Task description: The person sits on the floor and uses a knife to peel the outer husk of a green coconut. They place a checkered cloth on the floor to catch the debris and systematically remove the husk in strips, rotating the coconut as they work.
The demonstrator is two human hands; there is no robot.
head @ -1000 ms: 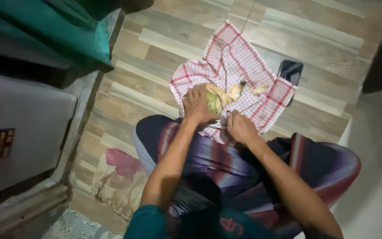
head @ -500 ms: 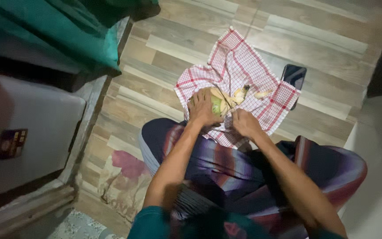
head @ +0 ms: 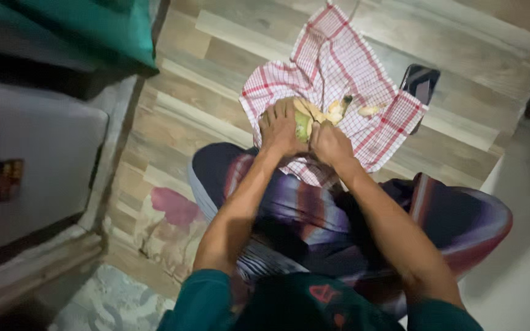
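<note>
the green fruit point(head: 302, 125) sits on the red-and-white checked cloth point(head: 345, 67), which is spread on the wood-look floor point(head: 216, 67) just past my crossed legs. it is partly stripped: pale yellow inside shows on its far side, and a few yellow peelings point(head: 338, 110) lie on the cloth just beside it. my left hand point(head: 279, 132) lies over the top and near side of the fruit, fingers curled down around it and closed on it. my right hand point(head: 331, 144) presses against the fruit's right side with the fingers bent in; whether they pinch a strip of skin or something thin i cannot tell, it is too dark and blurred. i judge the fruit firm and fairly light, with a rounded body that could roll on the soft cloth, and the bared flesh likely slick, so the best hold looks to be on the green skin, palm over the top. a dark phone point(head: 421, 86) rests at the cloth's far right edge, well apart from my hands. a teal cloth point(head: 93, 30) hangs at the upper left.
</note>
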